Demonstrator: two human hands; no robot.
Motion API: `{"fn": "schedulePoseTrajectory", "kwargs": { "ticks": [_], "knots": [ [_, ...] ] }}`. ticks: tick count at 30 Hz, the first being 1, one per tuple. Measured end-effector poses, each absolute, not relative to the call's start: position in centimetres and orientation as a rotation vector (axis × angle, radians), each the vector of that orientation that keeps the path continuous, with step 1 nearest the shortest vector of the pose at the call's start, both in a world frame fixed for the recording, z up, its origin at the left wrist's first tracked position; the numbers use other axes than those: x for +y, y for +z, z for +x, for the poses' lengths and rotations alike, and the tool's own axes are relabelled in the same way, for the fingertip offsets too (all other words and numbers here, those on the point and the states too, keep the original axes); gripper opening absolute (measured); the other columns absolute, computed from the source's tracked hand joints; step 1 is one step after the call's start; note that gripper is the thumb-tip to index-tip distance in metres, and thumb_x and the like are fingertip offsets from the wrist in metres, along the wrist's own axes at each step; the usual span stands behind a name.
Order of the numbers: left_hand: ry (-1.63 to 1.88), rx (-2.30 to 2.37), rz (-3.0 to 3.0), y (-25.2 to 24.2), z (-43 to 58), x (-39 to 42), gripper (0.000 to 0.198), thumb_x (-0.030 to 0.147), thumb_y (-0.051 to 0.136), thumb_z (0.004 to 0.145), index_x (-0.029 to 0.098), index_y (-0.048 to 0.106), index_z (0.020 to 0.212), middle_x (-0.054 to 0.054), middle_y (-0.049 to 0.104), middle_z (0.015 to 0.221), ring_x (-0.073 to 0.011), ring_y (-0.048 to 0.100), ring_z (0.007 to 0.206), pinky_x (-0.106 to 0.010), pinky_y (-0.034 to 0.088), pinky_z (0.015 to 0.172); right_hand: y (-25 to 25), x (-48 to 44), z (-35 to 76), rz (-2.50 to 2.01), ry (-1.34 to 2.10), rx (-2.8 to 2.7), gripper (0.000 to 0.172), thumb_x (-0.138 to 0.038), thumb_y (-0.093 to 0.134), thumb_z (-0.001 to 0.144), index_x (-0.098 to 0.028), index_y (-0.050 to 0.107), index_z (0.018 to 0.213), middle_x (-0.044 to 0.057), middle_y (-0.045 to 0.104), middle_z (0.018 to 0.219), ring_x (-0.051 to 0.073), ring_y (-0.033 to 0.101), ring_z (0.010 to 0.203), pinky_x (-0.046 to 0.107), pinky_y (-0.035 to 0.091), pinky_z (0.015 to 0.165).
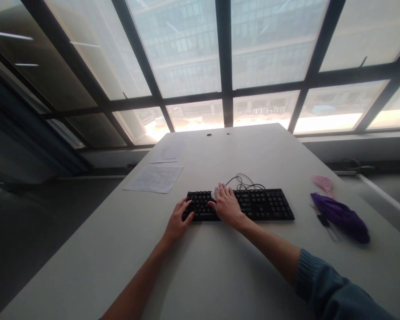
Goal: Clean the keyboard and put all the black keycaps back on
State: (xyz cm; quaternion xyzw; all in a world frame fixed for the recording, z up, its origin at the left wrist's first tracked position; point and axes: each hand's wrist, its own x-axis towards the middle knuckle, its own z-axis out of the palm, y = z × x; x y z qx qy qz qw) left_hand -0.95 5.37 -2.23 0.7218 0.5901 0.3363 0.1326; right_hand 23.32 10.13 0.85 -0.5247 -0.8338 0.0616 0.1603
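A black keyboard lies flat on the white table, its thin black cable loosely coiled behind it. At the keyboard's left end, my left hand grips the edge, thumb at the front corner and fingers along the side. My right hand rests over the keys left of the middle, palm down with fingers stretched forward. Under its fingers is a white tissue or cloth, mostly hidden, pressed against the upper rows of keys.
Printed paper sheets lie on the table's left side. To the right are a pink hairbrush-like item, a purple cloth item and a small black-and-metal tool. The white table reaches toward large windows.
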Motion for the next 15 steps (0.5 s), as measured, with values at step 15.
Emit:
{"fn": "schedulePoseTrajectory", "kwargs": {
  "ticks": [15],
  "knots": [
    [0.978, 1.720, 2.108, -2.4, -1.1, 5.7, 0.047, 0.041, 0.055, 0.093, 0.020, 0.058, 0.135, -0.012, 0.049, 0.149, -0.0278, 0.046, 0.140, -0.049, 0.033, 0.121, -0.1, 8.4, 30.8, -1.498, 0.029, -2.300, 0.063, -0.043, 0.038, 0.104, 0.003, 0.046, 0.146, 0.026, 0.034, 0.158, 0.033, 0.027, 0.150, 0.045, 0.022, 0.123]
  ]
}}
